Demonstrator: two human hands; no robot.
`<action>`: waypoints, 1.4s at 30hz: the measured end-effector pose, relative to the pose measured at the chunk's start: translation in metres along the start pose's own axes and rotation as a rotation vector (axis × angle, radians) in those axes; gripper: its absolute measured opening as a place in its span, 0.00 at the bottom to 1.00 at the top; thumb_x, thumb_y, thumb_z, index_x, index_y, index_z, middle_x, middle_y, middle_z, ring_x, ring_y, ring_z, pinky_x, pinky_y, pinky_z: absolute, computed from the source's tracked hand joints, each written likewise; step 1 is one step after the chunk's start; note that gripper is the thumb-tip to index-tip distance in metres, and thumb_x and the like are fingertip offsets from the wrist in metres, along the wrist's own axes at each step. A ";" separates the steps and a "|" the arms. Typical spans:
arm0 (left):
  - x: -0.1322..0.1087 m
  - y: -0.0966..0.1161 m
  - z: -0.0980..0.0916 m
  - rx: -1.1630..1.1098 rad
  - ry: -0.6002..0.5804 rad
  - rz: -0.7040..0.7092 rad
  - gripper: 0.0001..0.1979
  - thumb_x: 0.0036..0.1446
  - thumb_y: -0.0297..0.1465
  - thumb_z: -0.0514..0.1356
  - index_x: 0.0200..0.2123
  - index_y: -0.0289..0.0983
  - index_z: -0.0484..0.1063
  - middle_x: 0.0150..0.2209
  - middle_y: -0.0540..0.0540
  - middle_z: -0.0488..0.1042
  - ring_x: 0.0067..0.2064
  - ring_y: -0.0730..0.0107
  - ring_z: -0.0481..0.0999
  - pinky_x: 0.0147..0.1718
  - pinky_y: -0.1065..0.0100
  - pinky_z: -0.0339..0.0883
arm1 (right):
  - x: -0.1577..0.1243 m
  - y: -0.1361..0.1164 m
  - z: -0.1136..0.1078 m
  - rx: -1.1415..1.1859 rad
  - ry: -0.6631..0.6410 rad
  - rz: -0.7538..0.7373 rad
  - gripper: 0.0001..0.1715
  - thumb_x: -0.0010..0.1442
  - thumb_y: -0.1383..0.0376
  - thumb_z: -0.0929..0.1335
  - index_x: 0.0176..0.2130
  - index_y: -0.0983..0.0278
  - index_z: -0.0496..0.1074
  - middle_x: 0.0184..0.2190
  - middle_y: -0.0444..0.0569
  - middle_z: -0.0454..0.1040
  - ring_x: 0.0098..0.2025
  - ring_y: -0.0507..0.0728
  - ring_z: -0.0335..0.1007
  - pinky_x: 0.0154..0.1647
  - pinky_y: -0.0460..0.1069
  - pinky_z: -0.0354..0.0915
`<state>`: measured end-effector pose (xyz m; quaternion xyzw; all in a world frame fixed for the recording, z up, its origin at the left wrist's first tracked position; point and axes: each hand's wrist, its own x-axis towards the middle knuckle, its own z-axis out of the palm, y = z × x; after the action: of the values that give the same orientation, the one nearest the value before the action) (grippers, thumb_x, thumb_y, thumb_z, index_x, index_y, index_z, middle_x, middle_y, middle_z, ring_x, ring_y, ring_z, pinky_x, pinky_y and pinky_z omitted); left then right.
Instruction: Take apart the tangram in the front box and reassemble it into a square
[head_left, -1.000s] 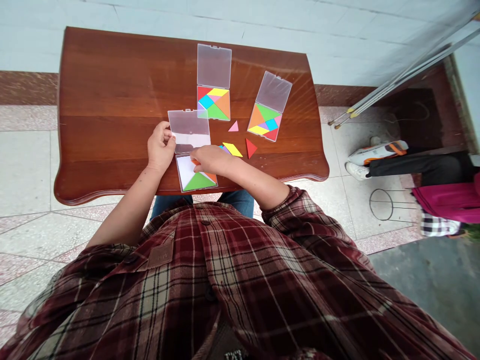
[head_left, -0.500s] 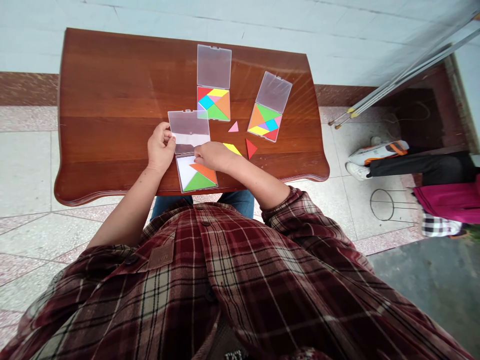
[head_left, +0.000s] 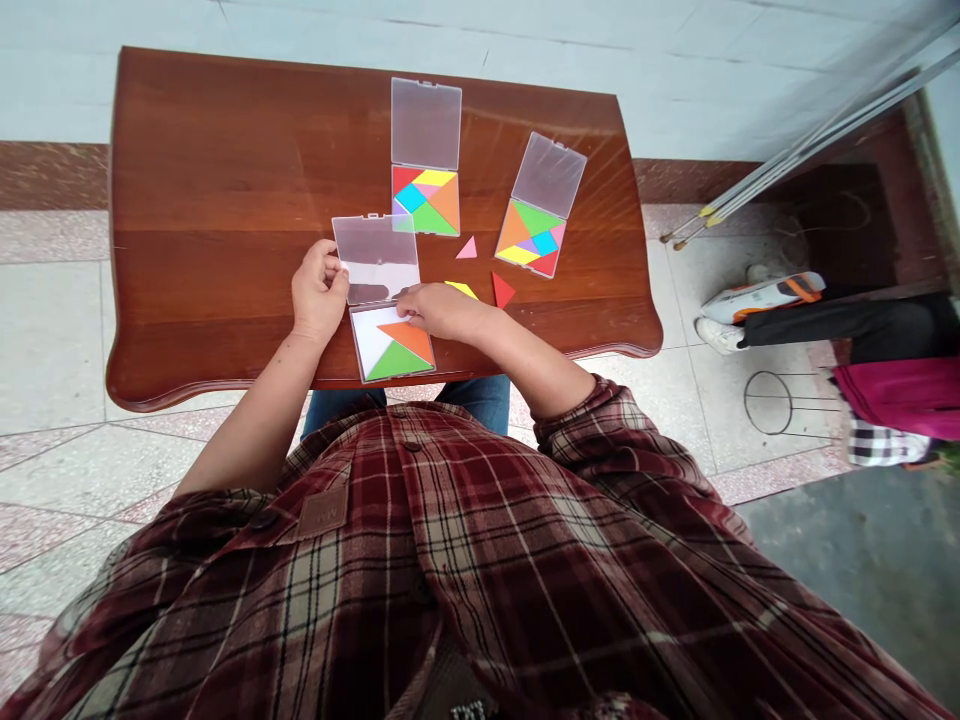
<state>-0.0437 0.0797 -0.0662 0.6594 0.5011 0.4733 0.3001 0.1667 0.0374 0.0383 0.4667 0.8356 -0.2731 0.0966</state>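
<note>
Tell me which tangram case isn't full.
The case nearest the body, by the right hand: only an orange and a green triangle on white; the upper case and right case are full.

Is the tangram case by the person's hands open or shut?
Open: its clear lid is folded back from the white tray, and the left hand holds the lid at its edge.

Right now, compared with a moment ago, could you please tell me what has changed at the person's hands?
The right hand has shifted slightly rightward, off the orange triangle, which now lies uncovered in the open tangram case beside the green triangle. The left hand still holds the clear lid; the two other tangram cases stayed put.
</note>
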 end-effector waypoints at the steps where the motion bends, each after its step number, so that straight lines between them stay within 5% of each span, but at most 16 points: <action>1: 0.000 0.000 0.000 0.001 0.000 0.000 0.16 0.60 0.40 0.58 0.50 0.42 0.66 0.34 0.50 0.75 0.36 0.69 0.77 0.40 0.64 0.74 | -0.001 -0.001 0.000 -0.001 -0.005 0.006 0.17 0.60 0.72 0.62 0.45 0.65 0.76 0.46 0.53 0.74 0.44 0.55 0.67 0.42 0.49 0.55; 13: 0.000 -0.002 -0.001 -0.005 -0.002 0.001 0.16 0.59 0.38 0.59 0.50 0.42 0.67 0.34 0.50 0.74 0.35 0.68 0.77 0.40 0.63 0.74 | -0.002 -0.001 0.000 0.041 -0.021 0.044 0.14 0.60 0.72 0.63 0.42 0.65 0.77 0.42 0.52 0.77 0.41 0.56 0.67 0.39 0.49 0.54; 24: 0.000 -0.001 -0.002 -0.012 -0.013 -0.006 0.15 0.60 0.36 0.58 0.50 0.43 0.67 0.34 0.50 0.75 0.36 0.69 0.77 0.41 0.64 0.74 | -0.024 0.016 -0.011 0.238 0.213 0.135 0.16 0.60 0.70 0.62 0.42 0.66 0.76 0.37 0.50 0.76 0.37 0.54 0.67 0.40 0.49 0.57; 33: -0.001 -0.001 0.000 -0.006 0.005 0.001 0.16 0.60 0.34 0.58 0.51 0.43 0.67 0.34 0.50 0.74 0.36 0.69 0.78 0.43 0.62 0.75 | -0.043 0.045 0.012 0.382 0.321 0.192 0.13 0.59 0.69 0.63 0.41 0.67 0.74 0.36 0.49 0.75 0.37 0.53 0.68 0.42 0.49 0.60; 38: 0.000 -0.001 -0.001 -0.004 0.006 0.002 0.15 0.59 0.36 0.59 0.50 0.43 0.68 0.33 0.50 0.74 0.35 0.69 0.78 0.41 0.62 0.76 | -0.035 0.017 0.020 0.309 0.215 0.081 0.16 0.58 0.70 0.65 0.47 0.65 0.73 0.44 0.51 0.75 0.44 0.56 0.69 0.48 0.51 0.61; 42: 0.001 -0.002 -0.002 0.008 -0.002 0.009 0.16 0.60 0.37 0.59 0.51 0.43 0.67 0.33 0.50 0.74 0.36 0.69 0.78 0.42 0.63 0.75 | -0.027 -0.006 0.020 0.164 0.088 0.047 0.32 0.54 0.71 0.71 0.58 0.65 0.66 0.60 0.57 0.66 0.51 0.58 0.69 0.50 0.51 0.63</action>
<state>-0.0458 0.0808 -0.0667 0.6634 0.4997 0.4720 0.2956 0.1745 0.0046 0.0348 0.5040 0.8027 -0.3176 0.0275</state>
